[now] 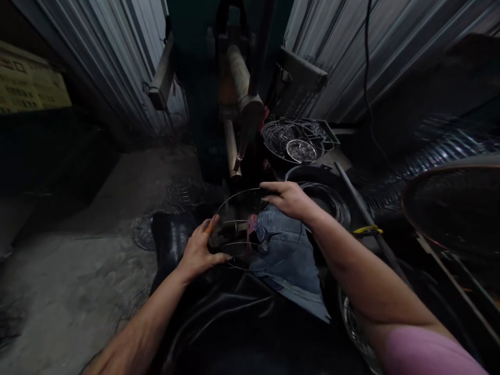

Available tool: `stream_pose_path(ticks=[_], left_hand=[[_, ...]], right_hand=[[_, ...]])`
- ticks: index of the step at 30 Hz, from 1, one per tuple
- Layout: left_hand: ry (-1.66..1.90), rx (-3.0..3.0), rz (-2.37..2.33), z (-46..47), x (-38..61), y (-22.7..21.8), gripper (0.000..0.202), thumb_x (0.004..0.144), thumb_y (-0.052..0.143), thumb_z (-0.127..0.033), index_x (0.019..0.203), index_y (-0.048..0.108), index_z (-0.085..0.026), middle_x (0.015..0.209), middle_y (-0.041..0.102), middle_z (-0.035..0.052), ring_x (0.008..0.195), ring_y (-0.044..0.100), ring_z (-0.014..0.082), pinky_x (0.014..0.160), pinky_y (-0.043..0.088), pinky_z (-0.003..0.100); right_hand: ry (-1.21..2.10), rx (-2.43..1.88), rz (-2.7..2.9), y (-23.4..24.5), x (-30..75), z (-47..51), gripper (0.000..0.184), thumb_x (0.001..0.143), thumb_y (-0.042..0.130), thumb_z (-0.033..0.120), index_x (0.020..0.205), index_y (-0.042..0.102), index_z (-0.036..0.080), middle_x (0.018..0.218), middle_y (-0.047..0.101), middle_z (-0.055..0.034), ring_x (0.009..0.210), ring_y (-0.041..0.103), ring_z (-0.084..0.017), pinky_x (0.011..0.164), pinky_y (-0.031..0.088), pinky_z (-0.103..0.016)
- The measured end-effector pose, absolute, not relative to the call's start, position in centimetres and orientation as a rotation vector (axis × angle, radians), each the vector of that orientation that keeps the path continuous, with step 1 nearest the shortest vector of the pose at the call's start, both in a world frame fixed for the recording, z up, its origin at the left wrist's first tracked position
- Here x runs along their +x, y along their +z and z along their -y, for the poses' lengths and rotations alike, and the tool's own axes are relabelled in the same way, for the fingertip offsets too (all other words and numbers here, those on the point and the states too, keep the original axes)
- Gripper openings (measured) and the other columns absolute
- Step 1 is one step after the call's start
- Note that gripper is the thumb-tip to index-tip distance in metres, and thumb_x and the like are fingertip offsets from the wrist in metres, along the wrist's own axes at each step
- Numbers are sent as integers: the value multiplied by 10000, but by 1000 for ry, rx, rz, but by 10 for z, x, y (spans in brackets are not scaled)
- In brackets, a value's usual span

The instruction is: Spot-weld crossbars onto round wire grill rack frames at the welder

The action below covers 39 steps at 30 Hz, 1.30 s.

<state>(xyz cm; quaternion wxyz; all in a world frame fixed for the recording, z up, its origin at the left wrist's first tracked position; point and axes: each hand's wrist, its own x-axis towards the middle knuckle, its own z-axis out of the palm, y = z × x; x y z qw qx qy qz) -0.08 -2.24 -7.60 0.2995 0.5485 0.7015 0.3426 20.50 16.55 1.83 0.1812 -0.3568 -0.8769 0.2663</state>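
A round frame of thin metal wire (238, 193) is spread between my two hands, above my lap. My left hand (197, 250) grips its left side, thumb and fingers apart around the wires. Something orange (211, 224) covers a finger of that hand. Pinched between the thumb and fingers of my right hand (291, 199) is the far right part of the curved wire. Just beyond the frame, a machine's copper-coloured tip (237, 163) points down over a lower bar (232, 146). Blue denim cloth (291, 245) and a black apron (222, 323) lie beneath my hands.
A round container of wire pieces (279, 136) stands right of the machine, with a coil of wire (339, 203) nearer me. Wire racks (144, 233) lie on the concrete floor at left. A slanting bar with a yellow tie (367, 229) is beside my right forearm.
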Motion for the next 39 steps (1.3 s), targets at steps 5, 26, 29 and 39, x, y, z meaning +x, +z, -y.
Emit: stream_pose_path(ticks=[5,26,29,39], left_hand=[[950,1421,-1904,25,6,-100,838,614,766,-257,1386,450,-179,1381,473,130,1281,419,299,1091,296,439],[1308,1922,-1998,-47,-29,-31,434,801,637,-222,1227,623,-304,1330,511,49,1216,496,244,1060,387,386],[1312,2004,-2008,-58,-30,-40,385,807,627,-217,1184,656,-288,1325,510,69,1207,499,259,1047,401,410],[1214,2204,-1918,-79,-37,-44,426,794,637,-185,1215,638,-244,1334,494,126,1229,469,298,1044,387,474]], right_hand=[[403,-908,2717,16,156,-140,180,824,645,197,979,731,228,876,677,-33,806,628,-185,691,441,-249],[958,-744,1828,-11,170,-177,120,775,693,320,749,716,205,703,598,-9,665,556,-143,619,426,-256],[906,-767,1773,-20,173,-185,114,775,690,312,719,702,214,693,606,-4,662,557,-149,665,428,-280],[765,-751,2038,-15,166,-185,117,854,604,250,856,721,251,778,663,-11,756,601,-171,793,385,-344]])
